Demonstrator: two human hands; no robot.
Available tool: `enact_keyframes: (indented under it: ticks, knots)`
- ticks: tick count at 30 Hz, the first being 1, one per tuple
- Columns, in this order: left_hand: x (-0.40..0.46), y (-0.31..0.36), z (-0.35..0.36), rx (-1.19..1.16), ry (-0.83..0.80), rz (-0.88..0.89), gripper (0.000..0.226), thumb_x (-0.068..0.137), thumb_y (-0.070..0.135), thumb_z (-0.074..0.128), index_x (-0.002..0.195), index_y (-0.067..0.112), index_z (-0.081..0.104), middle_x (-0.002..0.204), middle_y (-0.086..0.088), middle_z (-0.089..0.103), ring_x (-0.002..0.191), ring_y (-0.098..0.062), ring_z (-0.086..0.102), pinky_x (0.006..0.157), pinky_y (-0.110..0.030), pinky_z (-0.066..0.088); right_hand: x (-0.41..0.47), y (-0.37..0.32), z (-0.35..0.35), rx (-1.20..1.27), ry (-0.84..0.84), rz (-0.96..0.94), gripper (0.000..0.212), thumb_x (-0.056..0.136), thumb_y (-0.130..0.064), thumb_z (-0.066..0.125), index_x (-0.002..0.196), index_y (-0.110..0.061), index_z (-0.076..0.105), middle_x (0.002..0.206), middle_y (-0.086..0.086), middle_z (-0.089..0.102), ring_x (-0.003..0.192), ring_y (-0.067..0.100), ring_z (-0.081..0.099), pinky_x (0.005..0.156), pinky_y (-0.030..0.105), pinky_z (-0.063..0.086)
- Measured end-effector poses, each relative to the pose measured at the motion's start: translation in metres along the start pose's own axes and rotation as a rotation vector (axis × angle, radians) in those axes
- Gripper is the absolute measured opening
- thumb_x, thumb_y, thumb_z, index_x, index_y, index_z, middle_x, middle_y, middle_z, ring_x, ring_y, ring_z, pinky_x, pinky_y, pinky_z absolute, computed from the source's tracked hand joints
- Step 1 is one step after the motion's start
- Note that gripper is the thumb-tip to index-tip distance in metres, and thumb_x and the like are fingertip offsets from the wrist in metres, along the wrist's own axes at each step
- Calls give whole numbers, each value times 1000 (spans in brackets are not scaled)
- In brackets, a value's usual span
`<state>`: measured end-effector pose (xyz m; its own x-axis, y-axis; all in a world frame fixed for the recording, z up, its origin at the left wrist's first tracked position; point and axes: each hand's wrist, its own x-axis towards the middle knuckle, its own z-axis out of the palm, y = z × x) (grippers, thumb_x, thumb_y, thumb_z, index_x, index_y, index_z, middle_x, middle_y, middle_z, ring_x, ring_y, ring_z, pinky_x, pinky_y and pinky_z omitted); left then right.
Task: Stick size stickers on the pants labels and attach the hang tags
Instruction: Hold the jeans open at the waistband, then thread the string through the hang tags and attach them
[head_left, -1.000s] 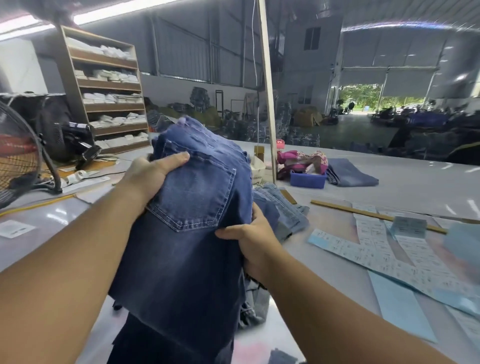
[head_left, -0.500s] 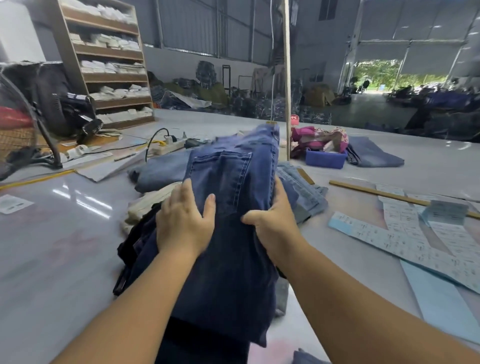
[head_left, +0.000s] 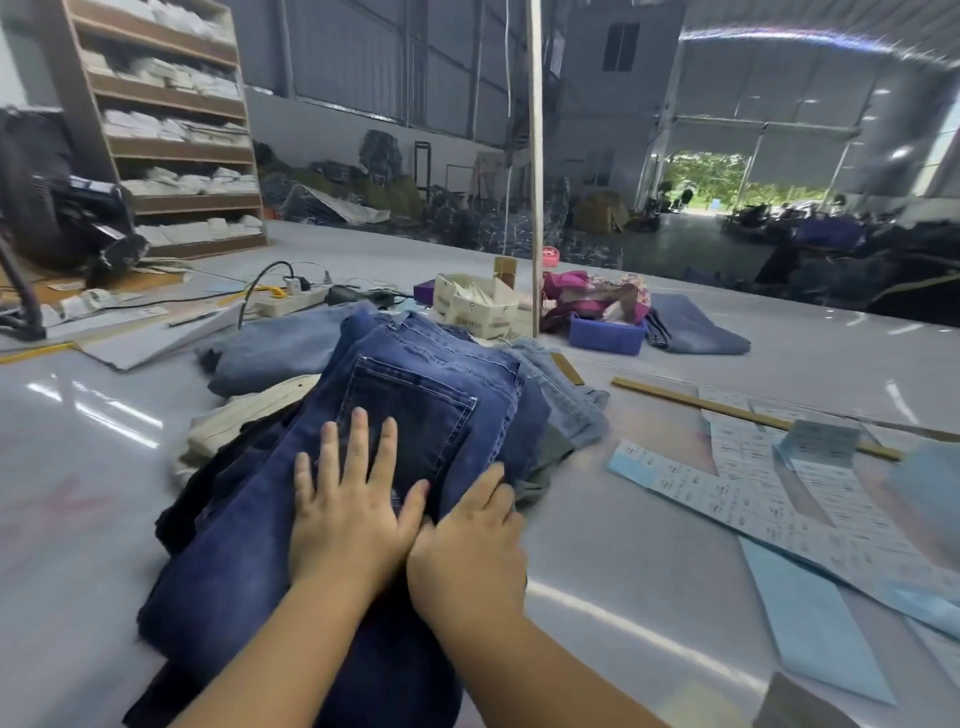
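Note:
A pair of dark blue jeans (head_left: 415, 395) lies back pocket up on top of a pile of pants (head_left: 270, 353) in front of me. My left hand (head_left: 348, 504) presses flat on the jeans just below the pocket, fingers spread. Beside it, my right hand (head_left: 467, 551) grips the jeans' right folded edge with its fingers curled over the cloth. Long sheets of size stickers (head_left: 769, 499) on pale blue backing lie on the table to the right. A cream box of hang tags (head_left: 475, 306) stands behind the pile.
The glossy grey table (head_left: 93, 467) carries a power strip with cables (head_left: 291, 304), a blue tray (head_left: 608, 335) under pink cloth, folded light jeans (head_left: 691, 327), a wooden ruler (head_left: 753, 415) and an upright pole (head_left: 535, 166). A fan stand (head_left: 21, 296) and shelves (head_left: 171, 130) are at left.
The jeans came down from being held up onto the pile. My left hand slid from the upper pocket area and now lies flat below the pocket; my right hand stayed on the right edge.

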<state>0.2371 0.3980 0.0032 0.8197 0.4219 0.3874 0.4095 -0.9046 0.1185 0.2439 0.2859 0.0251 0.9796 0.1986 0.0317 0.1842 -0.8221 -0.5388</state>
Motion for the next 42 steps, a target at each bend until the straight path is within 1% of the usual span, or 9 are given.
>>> enact_keyframes:
  ticks: [3, 5, 12, 17, 20, 25, 31, 35, 42]
  knots:
    - [4, -5, 3, 22, -25, -21, 76, 87, 68, 3, 146, 28, -26, 162, -2, -21, 150, -28, -15, 120, -50, -5, 9, 12, 1, -213, 110, -242, 81, 98, -44, 30, 152, -9, -20, 162, 11, -15, 148, 32, -11, 118, 49, -9]
    - [6, -3, 4, 42, -31, -21, 74, 88, 68, 3, 141, 29, -31, 162, -2, -22, 150, -28, -15, 119, -50, -6, 14, 16, 2, -260, 84, -310, 77, 99, -42, 28, 153, -8, -15, 162, 11, -19, 149, 29, -16, 116, 48, -18]
    - [19, -11, -7, 37, -249, 8, 78, 91, 70, 11, 154, 31, -15, 163, 1, -19, 150, -26, -14, 120, -50, -4, 19, 22, -24, -318, -194, -247, 84, 94, -57, 37, 157, -18, -3, 165, 2, -11, 150, 34, 5, 118, 58, 0]
    - [15, 15, -38, 64, -386, -91, 73, 98, 60, 21, 156, 28, -9, 164, -2, -16, 150, -35, -8, 120, -53, 5, -10, 33, -79, -606, -519, -335, 62, 91, -36, 57, 146, -14, 38, 143, 12, 47, 131, 37, 43, 110, 68, 17]
    - [-5, 60, -65, 33, -404, -60, 68, 97, 50, 36, 155, 27, 10, 164, -6, -8, 148, -39, 1, 119, -53, 11, -35, 60, -121, -659, -648, -253, 58, 90, -44, 63, 138, -14, 50, 138, 12, 53, 125, 37, 49, 107, 61, 32]
    - [-51, 167, -128, -95, -337, 250, 55, 91, 48, 45, 142, 27, 40, 154, -5, 26, 137, -29, 32, 112, -46, 29, -80, 113, -211, -691, -639, -59, 47, 91, -42, 62, 127, -13, 59, 124, 9, 62, 107, 30, 59, 76, 34, 46]
    - [-133, 307, -199, -187, -406, 635, 47, 92, 46, 48, 133, 23, 50, 137, -5, 48, 122, -27, 49, 101, -41, 42, -152, 180, -306, -710, -527, 186, 48, 92, -44, 58, 129, -14, 58, 111, 11, 65, 85, 26, 56, 77, 30, 44]
    - [-190, 372, -229, -130, -466, 847, 31, 94, 29, 44, 118, 18, 60, 126, -7, 61, 111, -27, 58, 90, -38, 46, -207, 233, -344, -534, -422, 255, 67, 89, -60, 51, 142, -19, 47, 147, 9, 47, 133, 33, 44, 111, 45, 31]
    - [-251, 430, -266, -169, -529, 971, 36, 99, 23, 36, 121, 13, 62, 124, -9, 63, 110, -26, 57, 97, -37, 45, -287, 280, -388, -454, -274, 208, 61, 98, -60, 34, 149, -26, 38, 154, 9, 37, 138, 30, 37, 112, 43, 28]
